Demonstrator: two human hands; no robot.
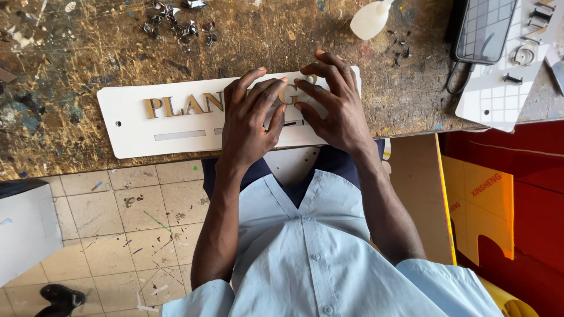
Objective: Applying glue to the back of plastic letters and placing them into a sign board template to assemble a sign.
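Sign-making workshop: paint-stained, scarred workbench (pixel 70 53), white sign plate (pixel 135 126) with gold cut-out letters (pixel 182 106), glue bottle (pixel 370 19), metal scraps (pixel 176 26), littered tile floor (pixel 117 235).

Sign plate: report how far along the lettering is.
Done: gold letters already sit on the left of the white sign plate. In hand: left hand and right hand press a letter near the middle. Left: the plate's right part is hidden, so I cannot tell.
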